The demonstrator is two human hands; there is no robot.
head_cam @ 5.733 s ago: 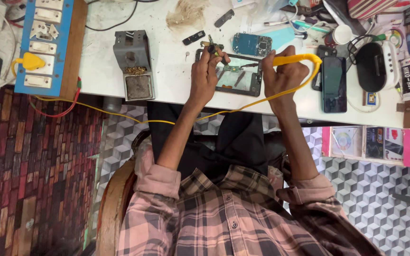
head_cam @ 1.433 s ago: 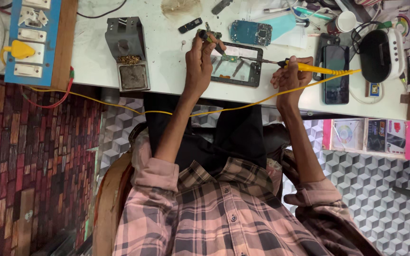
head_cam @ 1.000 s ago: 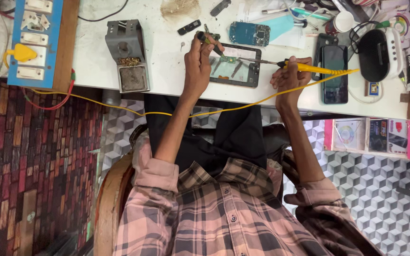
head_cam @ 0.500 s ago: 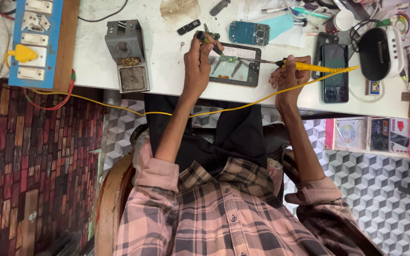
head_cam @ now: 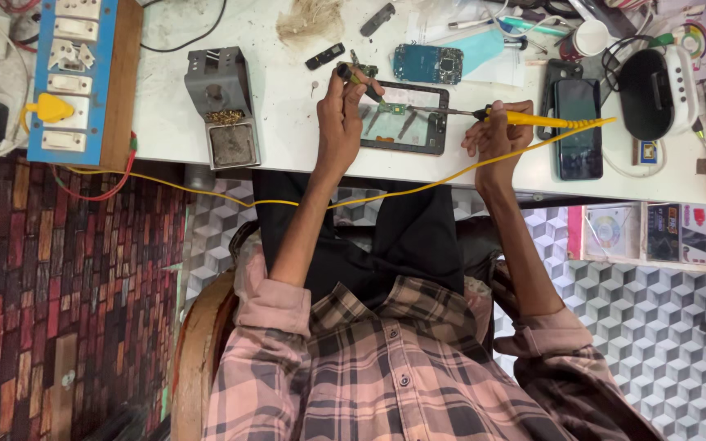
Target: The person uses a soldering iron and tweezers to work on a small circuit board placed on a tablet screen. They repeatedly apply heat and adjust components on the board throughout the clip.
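Gripping a yellow-handled soldering iron (head_cam: 533, 118), the right hand (head_cam: 496, 139) is closed around the handle near its front end, fingers curled tight, with the metal tip reaching left onto the opened dark-framed phone (head_cam: 402, 128) that lies flat on the white worktable (head_cam: 288, 139). The iron's yellow cord (head_cam: 288, 202) runs from the handle's rear, loops back under the table edge and crosses the seated person's lap. The left hand (head_cam: 341, 122) rests at the phone's left end, fingers narrowed in a pinch around a small dark tool (head_cam: 357, 79); what kind of tool cannot be made out. The tip sits close to a small green component on the phone's exposed interior; actual contact cannot be confirmed. A blue circuit board (head_cam: 428, 63) lies just beyond the phone. A grey metal soldering stand (head_cam: 222, 106) stands well to the left. A black smartphone (head_cam: 578, 126) lies just right of the right hand. A blue switchboard (head_cam: 79, 77) occupies the table's far left end.
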